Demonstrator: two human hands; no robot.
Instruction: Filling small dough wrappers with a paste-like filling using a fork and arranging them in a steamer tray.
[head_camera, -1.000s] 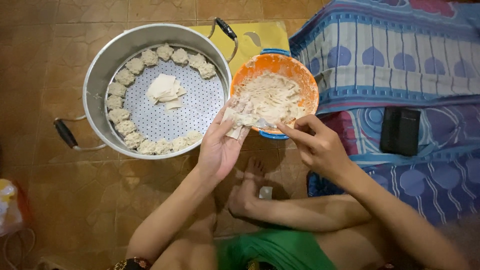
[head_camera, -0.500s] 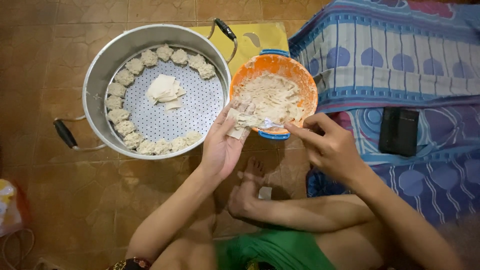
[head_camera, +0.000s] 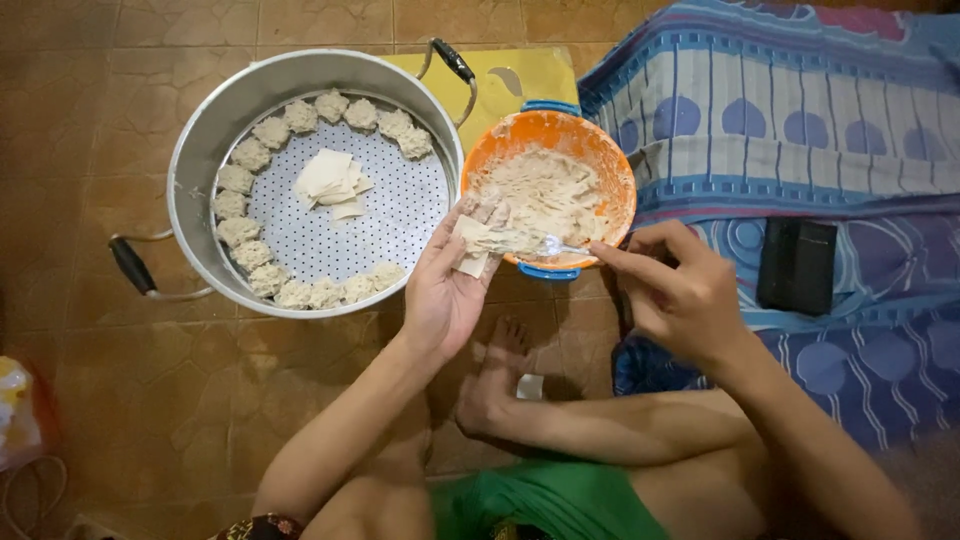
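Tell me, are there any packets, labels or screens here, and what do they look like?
Plastic bag: far left edge on the floor, crumpled, white with yellow and orange.
Dark device: lying on the blue patterned cloth at right, flat black rectangle; I can't tell whether a screen shows.
No labels or signs in view.

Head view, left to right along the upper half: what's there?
Metal steamer pot → stack of wrappers on its perforated tray → orange bowl of filling → black flat object on the patterned cloth.

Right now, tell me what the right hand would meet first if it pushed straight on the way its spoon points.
The right hand points its spoon leftward; it would first meet the wrapper in the left hand. Depth is unclear.
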